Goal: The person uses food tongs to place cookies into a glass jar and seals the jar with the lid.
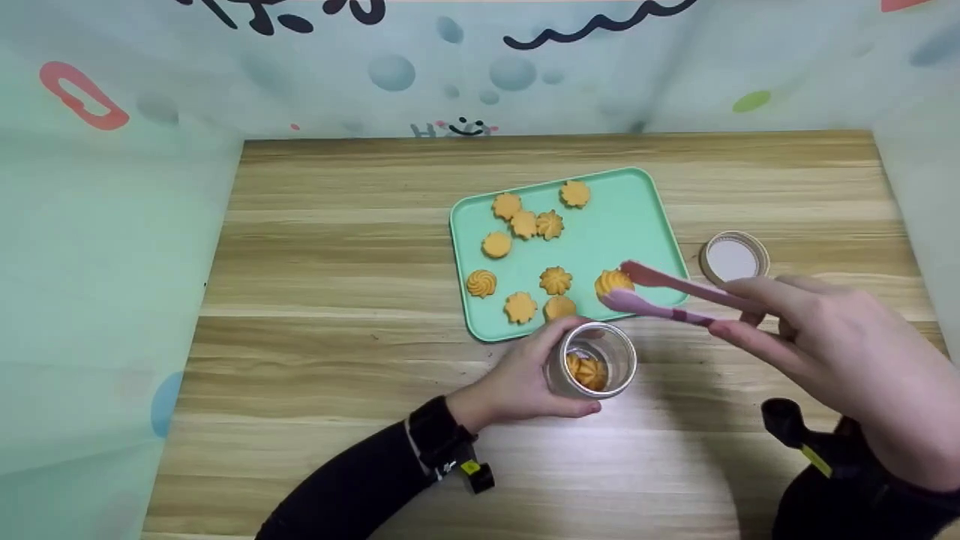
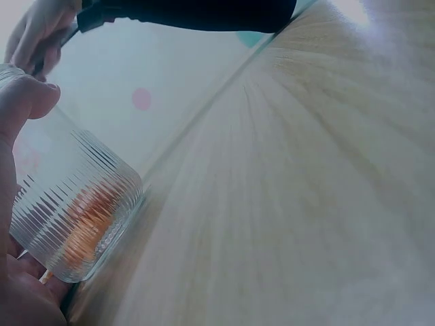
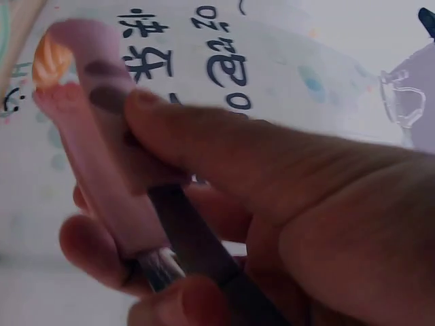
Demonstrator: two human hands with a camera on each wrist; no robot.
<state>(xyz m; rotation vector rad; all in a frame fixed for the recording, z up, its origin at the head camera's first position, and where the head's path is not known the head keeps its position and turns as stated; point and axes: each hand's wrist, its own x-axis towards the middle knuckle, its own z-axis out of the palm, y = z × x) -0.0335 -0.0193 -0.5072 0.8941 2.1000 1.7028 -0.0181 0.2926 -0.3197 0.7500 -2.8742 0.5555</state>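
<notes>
My left hand (image 1: 529, 379) grips a clear ribbed glass jar (image 1: 621, 367) with several cookies (image 1: 589, 371) at its bottom. In the left wrist view the jar (image 2: 102, 197) stands on the table. My right hand (image 1: 840, 345) holds pink tongs (image 1: 690, 285), with the thumb on one arm and the fingers round the other. Between the tong tips is a swirled cookie (image 1: 613, 282), over the lower right of the green tray in the head view; the right wrist view shows the cookie (image 3: 51, 62) pinched there. The thumb (image 3: 183, 129) presses the upper tong arm.
Several more flower-shaped cookies (image 1: 556, 280) lie on the green tray (image 1: 630, 217), mostly on its left half. A round lid (image 1: 733, 259) lies on the wooden table (image 1: 337, 262), right of the tray. A printed curtain (image 1: 600, 90) hangs behind the table and at its sides.
</notes>
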